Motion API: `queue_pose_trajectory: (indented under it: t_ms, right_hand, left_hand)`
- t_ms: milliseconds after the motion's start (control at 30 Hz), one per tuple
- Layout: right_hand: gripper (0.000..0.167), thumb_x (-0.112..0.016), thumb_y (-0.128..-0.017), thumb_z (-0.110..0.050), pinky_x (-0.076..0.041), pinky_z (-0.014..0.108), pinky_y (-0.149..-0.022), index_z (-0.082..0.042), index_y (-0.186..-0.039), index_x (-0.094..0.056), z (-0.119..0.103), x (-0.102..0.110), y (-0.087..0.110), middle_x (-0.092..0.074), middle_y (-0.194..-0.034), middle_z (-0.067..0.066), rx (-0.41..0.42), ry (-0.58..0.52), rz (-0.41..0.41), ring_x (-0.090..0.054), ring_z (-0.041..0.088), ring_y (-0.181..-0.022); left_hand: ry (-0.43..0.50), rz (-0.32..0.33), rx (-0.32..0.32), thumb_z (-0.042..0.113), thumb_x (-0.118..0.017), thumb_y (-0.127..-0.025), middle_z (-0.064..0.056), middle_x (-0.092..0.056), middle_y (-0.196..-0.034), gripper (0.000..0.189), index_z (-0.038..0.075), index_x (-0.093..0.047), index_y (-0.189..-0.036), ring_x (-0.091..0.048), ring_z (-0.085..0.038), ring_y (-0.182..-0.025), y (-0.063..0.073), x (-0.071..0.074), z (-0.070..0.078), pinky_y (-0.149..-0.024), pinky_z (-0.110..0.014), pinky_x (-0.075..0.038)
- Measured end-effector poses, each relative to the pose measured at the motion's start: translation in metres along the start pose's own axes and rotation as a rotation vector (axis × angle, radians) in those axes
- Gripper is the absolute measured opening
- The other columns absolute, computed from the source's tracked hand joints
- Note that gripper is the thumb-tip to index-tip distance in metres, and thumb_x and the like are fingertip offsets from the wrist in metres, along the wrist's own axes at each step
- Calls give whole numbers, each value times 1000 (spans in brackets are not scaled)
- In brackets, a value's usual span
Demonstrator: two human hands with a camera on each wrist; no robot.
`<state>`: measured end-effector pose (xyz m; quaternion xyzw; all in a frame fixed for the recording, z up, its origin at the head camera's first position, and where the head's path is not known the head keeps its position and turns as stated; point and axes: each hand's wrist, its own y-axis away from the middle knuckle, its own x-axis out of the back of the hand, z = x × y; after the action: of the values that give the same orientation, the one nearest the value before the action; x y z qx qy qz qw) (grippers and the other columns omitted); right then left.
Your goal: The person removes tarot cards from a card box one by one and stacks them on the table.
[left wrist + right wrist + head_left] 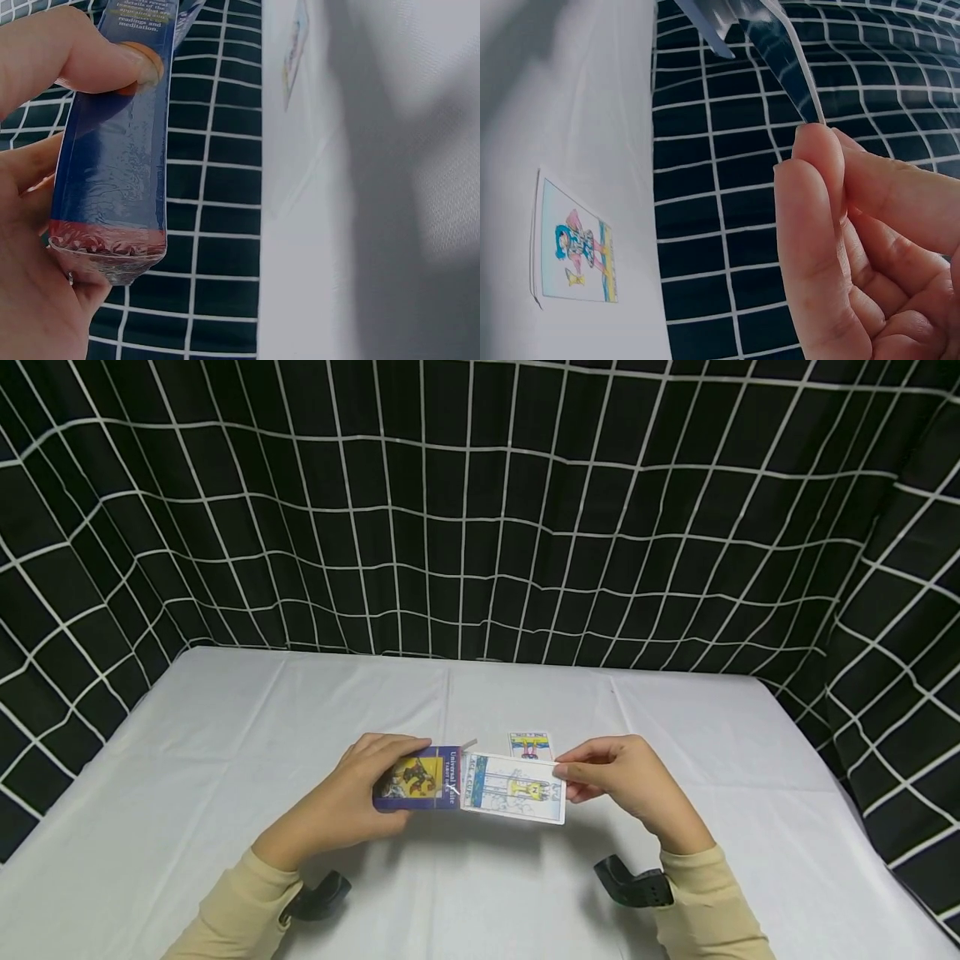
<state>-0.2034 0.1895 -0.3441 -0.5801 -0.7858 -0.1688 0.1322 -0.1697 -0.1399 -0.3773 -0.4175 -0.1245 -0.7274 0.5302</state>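
My left hand point(348, 802) grips a blue tarot card box point(420, 779) with a yellow picture on its front, holding it above the table. In the left wrist view the thumb presses the narrow side of the box point(112, 165), and clear crinkled wrap covers its end. My right hand point(618, 772) pinches the outer end of an Ace of Cups tarot card point(513, 787) between thumb and fingers. That card reaches to the open end of the box, with a small flap raised there. Another tarot card point(575, 240) lies face up on the table behind, partly hidden in the head view.
A white cloth covers the table point(225, 735). Black curtains with a white grid point(480, 527) hang behind it and at both sides. Dark wrist mounts point(633, 885) stick out from both sleeves, below the hands.
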Motion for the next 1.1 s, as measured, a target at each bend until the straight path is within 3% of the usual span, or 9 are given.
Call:
queue_pose_trajectory:
  t_ms: [500,767,1100]
  right_hand:
    - [35,-70,-89,-8,-60,29,-69,17,-112,-64,4,17,1,-74,-84,6,-32,-77,-6,-71,10,-68]
    - [36,-67,-91,-8,-60,27,-69,19,-113,-62,6,20,1,-73,-79,2,-54,-107,32,-71,8,-68]
    - [34,-66,-91,-6,-60,26,-69,20,-112,-59,11,20,-4,-74,-80,3,-93,-168,16,-73,9,-69]
  left_hand:
    - [-9,17,-21,12,-79,-67,-3,-57,-141,80,16,-52,-143,-45,-23,-129,0,0,-3,-108,-51,-35]
    - [-8,18,-20,13,-78,-67,-2,-58,-141,81,17,-52,-143,-45,-22,-129,1,0,-4,-108,-50,-36]
    - [-7,17,-24,13,-78,-68,-2,-57,-141,81,17,-52,-143,-44,-23,-130,1,0,-4,-108,-51,-36]
